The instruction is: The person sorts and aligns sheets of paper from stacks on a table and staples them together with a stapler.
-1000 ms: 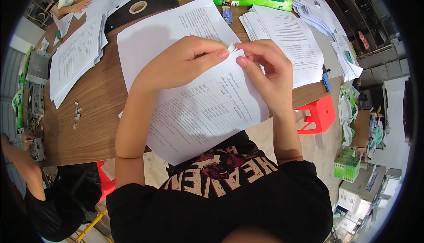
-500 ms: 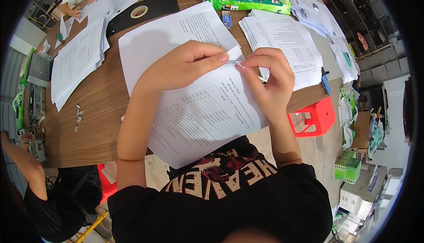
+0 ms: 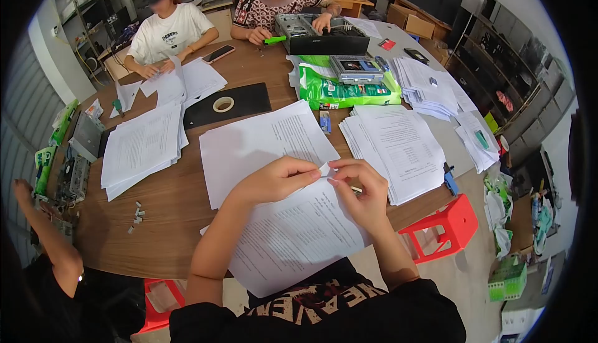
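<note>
My left hand (image 3: 279, 180) and my right hand (image 3: 362, 190) meet at the top edge of printed sheets (image 3: 293, 234), both closed in a pinch on the paper. A small white fold or corner of paper stands up between my fingertips. The held sheets hang tilted over the table's near edge, with printed text and a table on the upper page. Just beyond my hands lie more printed sheets (image 3: 255, 140) on the wooden table (image 3: 118, 246). A small blue box (image 3: 325, 122) rests beyond them.
Paper stacks lie left (image 3: 143, 150) and right (image 3: 398, 150). A tape roll (image 3: 223, 104) sits on a black mat (image 3: 255, 97). A green package (image 3: 349, 94) carries a metal device (image 3: 355, 69). Two people sit opposite; another person's arm (image 3: 53, 237) is left. A red stool (image 3: 458, 224) stands right.
The view has tilted upward, bringing the people opposite and an opened computer case into sight. My hands still pinch the sheets, and the paper between my fingertips now sticks up more.
</note>
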A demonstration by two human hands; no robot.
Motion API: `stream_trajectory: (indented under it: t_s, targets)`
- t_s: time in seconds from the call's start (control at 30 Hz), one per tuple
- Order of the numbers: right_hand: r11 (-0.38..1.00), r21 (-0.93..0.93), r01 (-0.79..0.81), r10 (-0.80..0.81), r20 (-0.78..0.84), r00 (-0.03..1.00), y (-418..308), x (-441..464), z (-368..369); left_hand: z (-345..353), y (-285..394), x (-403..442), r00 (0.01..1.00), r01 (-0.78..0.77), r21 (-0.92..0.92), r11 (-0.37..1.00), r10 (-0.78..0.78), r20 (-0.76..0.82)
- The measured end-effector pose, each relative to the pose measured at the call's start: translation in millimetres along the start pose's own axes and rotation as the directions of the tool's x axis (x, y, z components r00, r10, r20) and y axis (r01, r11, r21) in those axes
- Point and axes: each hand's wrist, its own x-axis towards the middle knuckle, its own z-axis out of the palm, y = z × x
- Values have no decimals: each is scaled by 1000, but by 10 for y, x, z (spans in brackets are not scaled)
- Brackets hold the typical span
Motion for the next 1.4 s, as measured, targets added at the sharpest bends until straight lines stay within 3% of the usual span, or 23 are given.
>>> stream_trajectory:
  t_s: [0.2, 0.57, 0.63, 0.7, 0.77, 0.93, 1.4]
  targets:
    - [985, -121, 123, -125, -9, 992, -21, 24, -2, 0, -20, 11, 1000, -31, 4, 1000, 31, 3]
    - [997, -80, 3, -5, -27, 1000, 29, -63, 84, -24, -73, 29, 999, -41, -8, 999, 41, 20]
    - [996, -81, 26, -28, -30, 999, 36, 4, 102, -46, -51, 27, 998, -56, 19, 998, 56, 0]
    - [951, -248, 183, -199, -40, 979, 33, 30, 104, -22, -73, 24, 998, -58, 27, 998, 58, -22]
    - [942, -269, 202, -217, -27, 976, 25, 50, 100, -62, -116, 50, 996, -89, 5, 996, 89, -19]
    - [912, -299, 280, -305, -37, 952, 65, 59, 169, -99, -151, 39, 1000, 1, 33, 999, -1, -8]
    - [920, -276, 280, -292, -3, 956, 132, 74, 149, -104, -268, 133, 996, 92, -80, 993, -92, 8]
